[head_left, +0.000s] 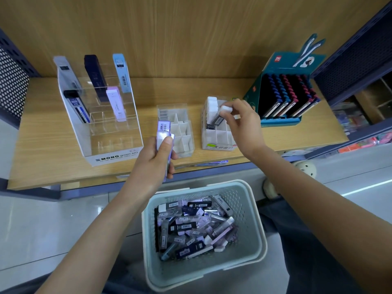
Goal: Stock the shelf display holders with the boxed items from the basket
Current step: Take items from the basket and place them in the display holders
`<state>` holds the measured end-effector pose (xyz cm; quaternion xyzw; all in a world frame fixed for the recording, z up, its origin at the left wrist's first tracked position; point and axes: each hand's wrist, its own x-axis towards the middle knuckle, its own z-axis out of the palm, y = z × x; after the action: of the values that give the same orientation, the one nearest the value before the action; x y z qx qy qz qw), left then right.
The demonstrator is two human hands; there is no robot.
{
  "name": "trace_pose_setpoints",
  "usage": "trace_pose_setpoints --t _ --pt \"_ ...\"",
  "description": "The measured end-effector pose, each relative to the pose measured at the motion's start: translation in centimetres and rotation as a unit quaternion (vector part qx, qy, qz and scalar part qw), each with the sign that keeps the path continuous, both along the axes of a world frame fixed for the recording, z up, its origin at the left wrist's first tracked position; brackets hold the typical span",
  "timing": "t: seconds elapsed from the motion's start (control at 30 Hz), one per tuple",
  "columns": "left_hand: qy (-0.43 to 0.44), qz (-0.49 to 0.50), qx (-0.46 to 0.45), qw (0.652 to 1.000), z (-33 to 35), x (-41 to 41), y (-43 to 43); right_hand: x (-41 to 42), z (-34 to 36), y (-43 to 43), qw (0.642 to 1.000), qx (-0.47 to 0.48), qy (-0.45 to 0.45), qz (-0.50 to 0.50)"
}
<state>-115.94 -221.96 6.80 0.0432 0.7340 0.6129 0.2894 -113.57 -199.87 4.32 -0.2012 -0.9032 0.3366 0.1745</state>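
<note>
A pale green perforated basket (pixel 252 211) below the shelf edge holds several small lead-refill boxes (pixel 191 225). My left hand (pixel 154 160) grips a stack of purple boxes (pixel 163 132) upright, in front of the middle divided holder (pixel 182 128). My right hand (pixel 239 122) pinches the white cap of a clear dark case (pixel 218 118), tilted into the right divided holder (pixel 220 141), beside a row of white-capped cases (pixel 212 102).
A clear tiered MONO display (pixel 114 145) with a few boxes stands at the left of the wooden shelf (pixel 42 158). A teal cardboard pen display (pixel 288 96) stands at the right. Dark perforated metal uprights flank the shelf on both sides.
</note>
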Motion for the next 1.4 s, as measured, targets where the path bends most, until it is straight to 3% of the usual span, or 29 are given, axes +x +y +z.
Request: trace_pose_setpoints --t 0.2,0.37,0.53,0.73,0.8,0.87,0.97,1.03,1.2,1.4 --pt "-0.002 -0.004 0.002 1.000 0.1 -0.1 0.0 -0.5 -1.3 0.2 0.996 0.048 -0.067 0.029" --pt "-0.006 -0.007 -0.001 1.000 0.3 -0.1 -0.1 -0.6 -1.9 0.2 0.988 0.129 -0.076 0.045" --pt "-0.012 -0.010 -0.002 1.000 0.5 0.0 0.0 -0.7 -1.9 0.1 0.985 0.147 -0.073 0.061" --pt "-0.091 0.022 0.012 0.996 0.6 -0.7 0.3 -0.5 -1.2 -0.2 0.975 0.196 -0.091 0.046" --pt "-0.105 0.020 0.016 0.994 0.8 -0.7 0.4 -0.3 -0.5 -1.3 0.986 0.145 -0.065 0.043" --pt "-0.105 0.013 0.021 0.994 0.8 -0.6 0.4 0.1 0.7 -3.3 0.998 -0.008 -0.038 0.055" --pt "-0.069 -0.029 0.019 0.997 0.5 -0.3 0.1 0.8 2.6 -6.6 0.962 -0.247 -0.077 0.088" --pt "-0.030 -0.073 0.015 0.997 0.2 -0.1 0.0 1.1 3.3 -7.6 0.934 -0.321 -0.114 0.107" --pt "0.005 -0.120 0.009 0.993 -0.2 0.1 -0.2 1.4 4.0 -7.5 0.899 -0.405 -0.128 0.107" --pt "-0.001 -0.107 0.018 0.994 0.1 0.5 0.2 2.5 4.9 -7.2 0.909 -0.373 -0.146 0.118"
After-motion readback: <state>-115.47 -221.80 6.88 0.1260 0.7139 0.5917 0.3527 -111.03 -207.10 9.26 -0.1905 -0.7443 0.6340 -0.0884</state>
